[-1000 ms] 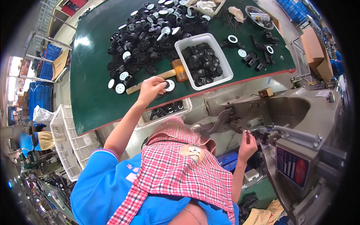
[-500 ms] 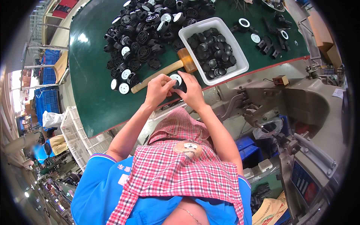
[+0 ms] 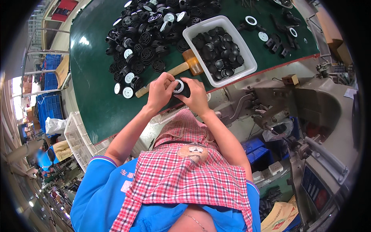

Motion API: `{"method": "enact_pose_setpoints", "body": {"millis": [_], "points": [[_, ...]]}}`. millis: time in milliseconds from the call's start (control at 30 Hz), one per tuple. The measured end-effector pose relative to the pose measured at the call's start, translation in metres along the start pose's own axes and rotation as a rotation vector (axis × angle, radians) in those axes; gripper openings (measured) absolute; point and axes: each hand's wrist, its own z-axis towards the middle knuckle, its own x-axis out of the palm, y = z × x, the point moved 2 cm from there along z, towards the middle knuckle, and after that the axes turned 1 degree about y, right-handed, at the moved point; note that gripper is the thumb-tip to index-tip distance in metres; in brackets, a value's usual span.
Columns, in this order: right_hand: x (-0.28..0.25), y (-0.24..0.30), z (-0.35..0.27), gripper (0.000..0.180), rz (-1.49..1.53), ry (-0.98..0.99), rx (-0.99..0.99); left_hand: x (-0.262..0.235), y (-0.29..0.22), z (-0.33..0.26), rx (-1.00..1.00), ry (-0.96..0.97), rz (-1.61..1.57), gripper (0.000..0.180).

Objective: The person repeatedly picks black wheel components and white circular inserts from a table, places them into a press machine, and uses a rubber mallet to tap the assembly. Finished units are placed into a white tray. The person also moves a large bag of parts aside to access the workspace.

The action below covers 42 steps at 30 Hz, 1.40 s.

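Both my hands meet over the near edge of the green table (image 3: 92, 89). My left hand (image 3: 159, 92) and my right hand (image 3: 196, 96) grip one small black round part with a white centre (image 3: 180, 87) between their fingers. Just beyond the hands lies a wooden mallet (image 3: 181, 69), its head next to a white tray (image 3: 247, 65) filled with black round parts. A big heap of black and white round parts (image 3: 147, 34) covers the table farther back.
A grey metal press machine (image 3: 305, 112) stands to my right, with a lever and a plastic bag on it. More loose black parts (image 3: 278, 36) lie at the table's right end. White crates (image 3: 79, 143) sit below the table's left edge. Another person (image 3: 46, 156) is far left.
My right hand has come from the machine at the right to the table edge. It now joins my left hand on the black and white part, which was lifted off the table.
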Motion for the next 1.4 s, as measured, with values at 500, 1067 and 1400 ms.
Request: {"method": "enact_pose_setpoints", "body": {"millis": [500,1067,1400], "points": [[0.001,0.003,-0.004,0.059,0.015,-0.067,-0.03,0.025,-0.005,-0.026,-0.084,-0.337,-0.096,0.017],[0.004,-0.001,-0.003,0.056,-0.01,-0.051,0.038,0.004,-0.006,-0.004,-0.06,-0.071,-0.045,0.02],[0.0,0.0,-0.002,0.057,0.009,-0.058,0.04,0.004,0.001,-0.012,-0.169,0.034,-0.165,0.02]]}}
